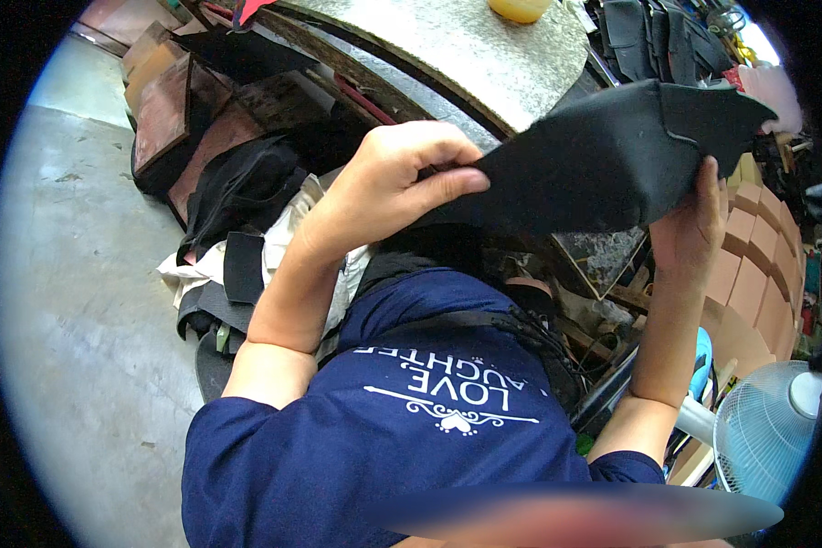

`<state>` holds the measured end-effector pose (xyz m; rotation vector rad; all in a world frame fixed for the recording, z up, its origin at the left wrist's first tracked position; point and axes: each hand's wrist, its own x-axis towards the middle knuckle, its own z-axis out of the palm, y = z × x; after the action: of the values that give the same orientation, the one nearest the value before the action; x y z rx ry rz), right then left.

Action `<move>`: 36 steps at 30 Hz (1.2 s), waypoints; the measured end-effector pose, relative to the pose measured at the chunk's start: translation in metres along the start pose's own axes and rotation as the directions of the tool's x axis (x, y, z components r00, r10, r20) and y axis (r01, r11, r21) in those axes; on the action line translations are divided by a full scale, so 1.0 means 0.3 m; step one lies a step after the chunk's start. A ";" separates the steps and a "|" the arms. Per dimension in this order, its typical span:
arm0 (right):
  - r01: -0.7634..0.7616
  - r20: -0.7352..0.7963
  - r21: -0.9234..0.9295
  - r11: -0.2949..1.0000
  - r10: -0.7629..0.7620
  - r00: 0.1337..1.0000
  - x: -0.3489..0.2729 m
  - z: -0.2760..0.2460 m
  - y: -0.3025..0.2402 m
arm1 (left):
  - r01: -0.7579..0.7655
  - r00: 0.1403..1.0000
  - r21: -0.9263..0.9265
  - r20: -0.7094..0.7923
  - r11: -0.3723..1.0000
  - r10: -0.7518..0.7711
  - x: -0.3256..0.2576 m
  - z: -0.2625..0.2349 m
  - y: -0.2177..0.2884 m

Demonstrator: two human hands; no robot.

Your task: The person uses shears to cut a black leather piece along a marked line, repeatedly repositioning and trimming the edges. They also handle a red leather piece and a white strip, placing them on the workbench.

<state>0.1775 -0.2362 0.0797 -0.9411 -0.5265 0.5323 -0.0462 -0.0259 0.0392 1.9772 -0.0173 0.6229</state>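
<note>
A black, flat piece of sheet material (594, 155), leather-like or fabric, stretches between my hands above my lap. A seam or folded edge runs across it near its right end, which has a ragged outline. My left hand (411, 173) pinches the left end between thumb and curled fingers. At the lower right edge, my right hand (690, 219) holds the piece, with a finger upright against it; its other fingers are partly hidden behind the material.
Ahead lies a worn grey tabletop (466, 64), with a container of yellow stuff (521, 9) at its far edge. Black pieces (639, 41) are piled beyond it. Brown stacked blocks or boxes (749, 274) and a fan (767, 425) stand to the right. Dark cloth (237, 192) lies at left.
</note>
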 end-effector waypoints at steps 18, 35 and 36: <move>0.676 0.676 -0.722 -0.148 0.057 0.734 -0.198 0.107 -0.196 | -0.451 0.873 0.102 0.260 0.887 0.413 0.135 0.169 0.080; 0.106 0.155 -0.976 0.190 0.265 0.952 -0.122 0.009 -0.219 | -0.051 0.998 -0.170 -0.035 0.984 0.045 0.126 0.216 -0.089; 0.131 0.167 -0.981 0.141 0.281 0.945 -0.118 0.007 -0.220 | 0.131 0.991 -0.397 0.067 0.909 -0.114 0.127 0.221 -0.080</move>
<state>0.1623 -0.2891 0.1304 -2.2632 -1.2253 0.3640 0.0210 -0.0606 0.0126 1.5785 -0.0430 0.4527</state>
